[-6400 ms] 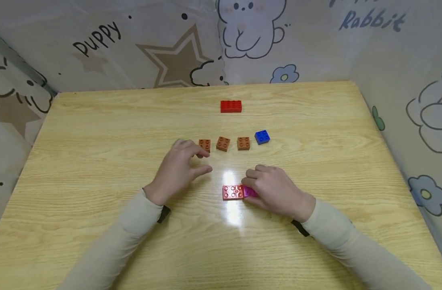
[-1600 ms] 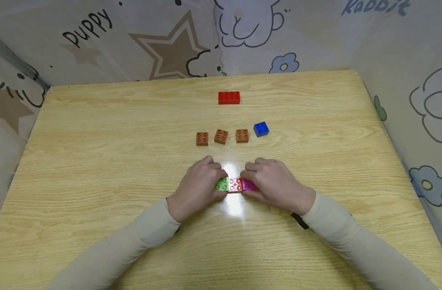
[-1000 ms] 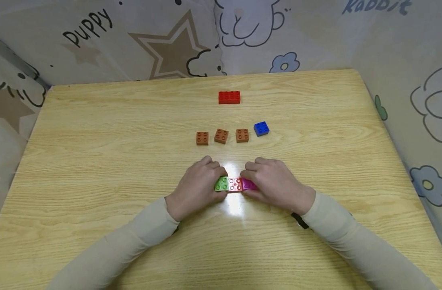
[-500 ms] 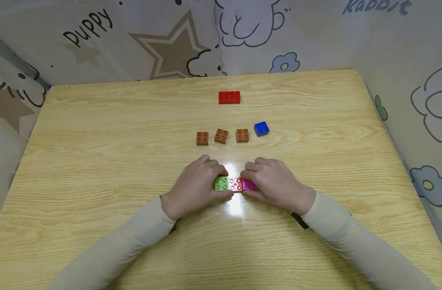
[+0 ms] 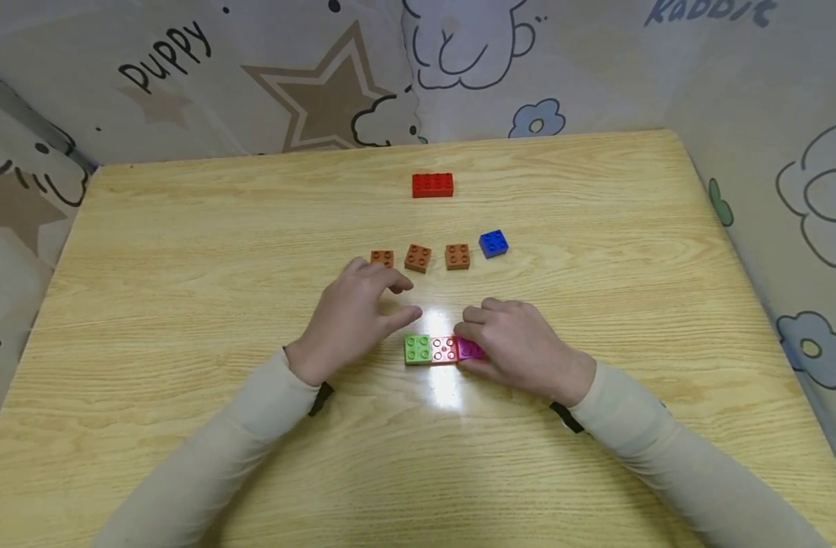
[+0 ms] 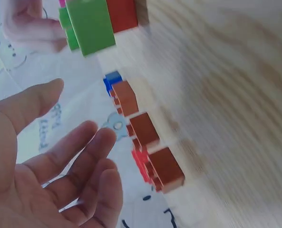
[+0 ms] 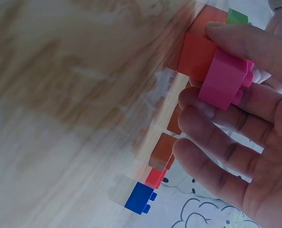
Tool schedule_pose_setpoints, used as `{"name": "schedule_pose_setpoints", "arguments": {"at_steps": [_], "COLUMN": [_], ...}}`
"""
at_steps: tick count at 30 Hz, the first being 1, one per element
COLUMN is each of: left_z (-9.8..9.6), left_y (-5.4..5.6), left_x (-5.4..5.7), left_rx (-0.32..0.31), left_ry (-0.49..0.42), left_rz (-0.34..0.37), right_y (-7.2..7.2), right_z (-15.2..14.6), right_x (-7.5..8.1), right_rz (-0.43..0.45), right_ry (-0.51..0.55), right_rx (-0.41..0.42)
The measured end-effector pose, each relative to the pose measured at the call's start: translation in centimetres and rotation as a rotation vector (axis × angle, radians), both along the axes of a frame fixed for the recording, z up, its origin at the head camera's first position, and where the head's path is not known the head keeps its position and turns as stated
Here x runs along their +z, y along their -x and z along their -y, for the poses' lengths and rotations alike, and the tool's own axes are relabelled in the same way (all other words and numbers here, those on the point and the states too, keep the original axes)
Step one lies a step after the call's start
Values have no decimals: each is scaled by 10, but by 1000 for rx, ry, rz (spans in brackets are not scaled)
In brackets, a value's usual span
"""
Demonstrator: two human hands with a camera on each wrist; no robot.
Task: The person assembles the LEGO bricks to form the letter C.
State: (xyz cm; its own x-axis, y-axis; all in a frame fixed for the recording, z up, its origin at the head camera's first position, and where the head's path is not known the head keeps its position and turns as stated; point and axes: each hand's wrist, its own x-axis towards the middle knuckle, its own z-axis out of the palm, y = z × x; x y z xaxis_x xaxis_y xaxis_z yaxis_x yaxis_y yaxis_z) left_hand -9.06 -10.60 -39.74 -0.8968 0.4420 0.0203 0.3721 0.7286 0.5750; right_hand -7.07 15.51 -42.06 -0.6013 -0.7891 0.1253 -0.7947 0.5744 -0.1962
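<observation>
My right hand (image 5: 524,350) pinches a magenta brick (image 7: 223,78) between thumb and fingers, at the right end of a small joined build. Under it lies a red brick (image 5: 444,350), whose studs show between the magenta brick and a light green brick (image 5: 418,349) on the left end. My left hand (image 5: 346,320) is spread and holds nothing, up and to the left of the green brick. Its knuckles partly cover the leftmost brown brick (image 5: 382,257) in the head view; the left wrist view shows a gap between the fingers (image 6: 105,137) and the brown bricks.
Two more brown bricks, the middle one (image 5: 418,258) and the right one (image 5: 457,256), stand in a row with a blue brick (image 5: 493,243). Farther back lies a long red brick (image 5: 432,185). A wall with cartoon drawings borders the wooden table (image 5: 185,228).
Over the last seconds the green brick came onto the red brick with my left hand. That hand has since let go and moved up and left. My right hand keeps its grip.
</observation>
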Motion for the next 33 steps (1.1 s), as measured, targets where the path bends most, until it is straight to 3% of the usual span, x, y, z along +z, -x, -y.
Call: {"name": "schedule_pose_setpoints", "arguments": {"at_steps": [7,17,24,33], "left_z": [10,16,15,13], "left_y": [21,48,57,60], "left_x": [-5,-14,-19,-24], "left_rx": [76,141,137,130], "left_ry": [-19,73,108,129], "left_rz": [-32,46,77,98], "right_y": [-1,-1,-2,-1], "right_z": [-1,-1,-1,-2], "right_x": [0,-1,-1,-1], "right_rz": [3,-2,0,3], "right_ry": [-3,7,5,5], "right_rx": [3,6,5,4]}}
